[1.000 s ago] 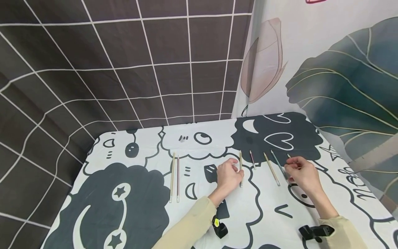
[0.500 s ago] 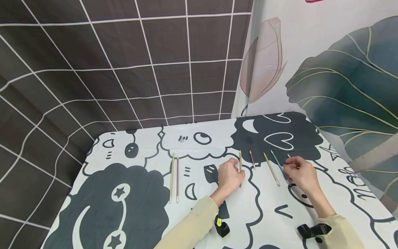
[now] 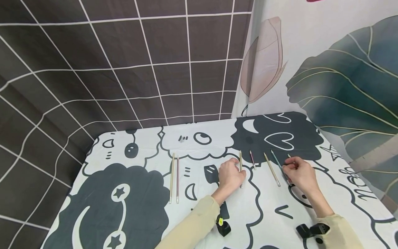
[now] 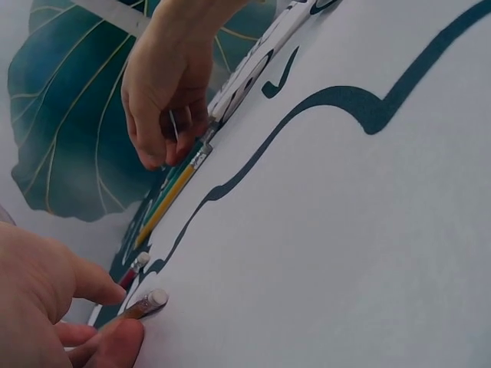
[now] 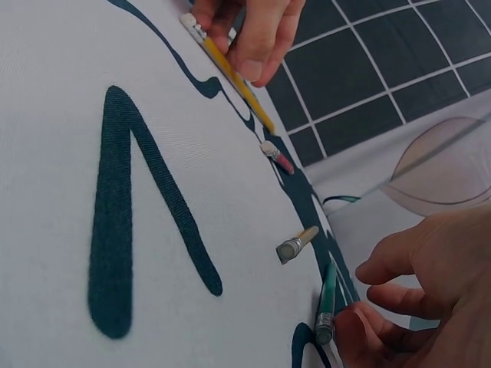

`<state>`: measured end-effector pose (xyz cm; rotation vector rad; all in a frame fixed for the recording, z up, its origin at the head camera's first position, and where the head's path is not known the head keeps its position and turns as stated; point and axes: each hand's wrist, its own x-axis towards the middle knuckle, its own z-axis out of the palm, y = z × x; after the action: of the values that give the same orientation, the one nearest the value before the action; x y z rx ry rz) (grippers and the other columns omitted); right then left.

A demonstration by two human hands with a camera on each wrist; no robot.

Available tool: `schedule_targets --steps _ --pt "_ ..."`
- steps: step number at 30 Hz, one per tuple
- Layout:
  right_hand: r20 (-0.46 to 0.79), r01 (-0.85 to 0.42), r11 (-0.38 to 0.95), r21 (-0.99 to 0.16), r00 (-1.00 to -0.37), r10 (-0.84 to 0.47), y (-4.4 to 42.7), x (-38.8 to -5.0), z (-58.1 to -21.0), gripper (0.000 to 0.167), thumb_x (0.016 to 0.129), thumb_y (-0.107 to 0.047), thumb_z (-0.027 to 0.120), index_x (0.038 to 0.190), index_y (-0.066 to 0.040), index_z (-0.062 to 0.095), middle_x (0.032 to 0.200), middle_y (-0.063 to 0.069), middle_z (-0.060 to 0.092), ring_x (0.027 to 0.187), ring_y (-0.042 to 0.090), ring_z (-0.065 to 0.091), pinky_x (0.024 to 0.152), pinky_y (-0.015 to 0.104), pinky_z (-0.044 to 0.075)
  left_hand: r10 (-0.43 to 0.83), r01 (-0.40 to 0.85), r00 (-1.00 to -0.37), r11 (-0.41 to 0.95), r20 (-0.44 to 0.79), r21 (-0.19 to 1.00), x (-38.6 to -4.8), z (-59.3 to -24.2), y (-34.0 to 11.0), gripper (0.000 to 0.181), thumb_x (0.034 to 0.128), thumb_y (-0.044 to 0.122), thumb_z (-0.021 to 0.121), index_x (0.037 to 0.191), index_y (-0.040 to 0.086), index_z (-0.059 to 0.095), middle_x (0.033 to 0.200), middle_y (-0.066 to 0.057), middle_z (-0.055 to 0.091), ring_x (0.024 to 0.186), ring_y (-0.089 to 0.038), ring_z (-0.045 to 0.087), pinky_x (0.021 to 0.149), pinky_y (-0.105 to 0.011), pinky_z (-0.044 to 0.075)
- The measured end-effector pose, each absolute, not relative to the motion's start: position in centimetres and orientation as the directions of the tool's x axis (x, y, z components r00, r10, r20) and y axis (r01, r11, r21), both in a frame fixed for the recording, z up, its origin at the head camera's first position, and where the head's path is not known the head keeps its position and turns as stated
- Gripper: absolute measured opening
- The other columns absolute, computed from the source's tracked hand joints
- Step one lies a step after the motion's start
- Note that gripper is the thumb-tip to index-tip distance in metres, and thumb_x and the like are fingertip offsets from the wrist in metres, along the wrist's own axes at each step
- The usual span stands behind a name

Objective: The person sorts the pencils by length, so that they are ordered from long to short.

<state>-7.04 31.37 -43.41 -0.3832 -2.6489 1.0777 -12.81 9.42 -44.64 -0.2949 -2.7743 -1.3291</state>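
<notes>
In the head view my left hand [image 3: 230, 176] is at mid table, beside a yellow pencil [image 3: 240, 160]. The left wrist view shows that pencil's white-eraser end [image 4: 153, 300] between thumb and fingers, which pinch it. My right hand [image 3: 301, 173] is low over the cloth, right of a teal pencil [image 3: 277, 160]. Its thumb is close against the teal pencil [image 5: 327, 303] in the right wrist view. Another pencil's tip [image 3: 288, 156] shows past the right fingers; the hand covers the rest. Whether the right fingers grip it is unclear.
Between the hands lie a short dark-red pencil [image 3: 252, 159] and a yellow pencil [image 3: 272, 169]. Farther left, a yellow pencil [image 3: 172, 178] and a red pencil [image 3: 178, 180] lie side by side. A grid-patterned curtain [image 3: 124, 69] hangs behind the patterned tablecloth [image 3: 140, 207].
The left hand and forearm have shifted very slightly right. My right forearm has edged a little left. The pencils stay where they were.
</notes>
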Motion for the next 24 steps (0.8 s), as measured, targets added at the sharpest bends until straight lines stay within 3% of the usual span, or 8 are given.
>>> schedule_targets --steps 24 --pt "0.201 0.116 0.762 -0.637 -0.929 0.310 31.24 -7.35 -44.01 0.022 0.083 0.004 0.064 0.101 0.014 0.059 0.076 0.016 0.061 0.056 0.020 0.058 0.044 0.027 0.044 0.159 0.224 -0.975 0.702 0.158 0.677 -13.08 -45.10 9.83 0.030 0.0704 0.010 0.082 0.097 0.002 0.071 0.069 -0.002 0.061 0.070 -0.024 0.064 0.067 -0.035 0.051"
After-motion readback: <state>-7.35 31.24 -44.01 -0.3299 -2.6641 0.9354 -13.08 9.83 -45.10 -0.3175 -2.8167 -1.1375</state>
